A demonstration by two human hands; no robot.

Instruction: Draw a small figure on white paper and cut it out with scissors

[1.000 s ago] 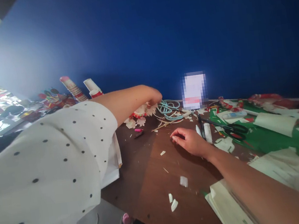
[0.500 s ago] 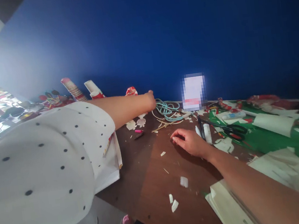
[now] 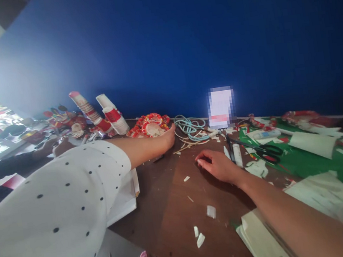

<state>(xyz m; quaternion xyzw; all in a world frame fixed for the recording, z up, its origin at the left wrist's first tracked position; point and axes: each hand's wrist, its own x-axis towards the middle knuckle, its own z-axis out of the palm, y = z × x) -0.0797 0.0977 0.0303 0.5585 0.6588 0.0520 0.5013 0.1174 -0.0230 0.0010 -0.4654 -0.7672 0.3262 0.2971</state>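
Note:
My left hand is stretched forward over the table, at the near right side of a ruffled red and yellow piece with a pale round centre. Its fingers are mostly hidden, so I cannot see whether they hold anything. A coil of light blue cord lies just right of it. My right hand rests on the brown tabletop, thumb and loosely bent fingers apart, with nothing visible between them. Beside it are a white tube and black-handled scissors.
Stacked paper cups lean near the blue wall. Another person's hands are at the left. Green sheet, paper scraps and folded white paper lie around. A blurred-out bright rectangle stands at the back.
My left arm has lowered and drawn slightly back left, exposing more of the ruffled red piece and cups. Another person's hands have come into view at left. My right hand stays put.

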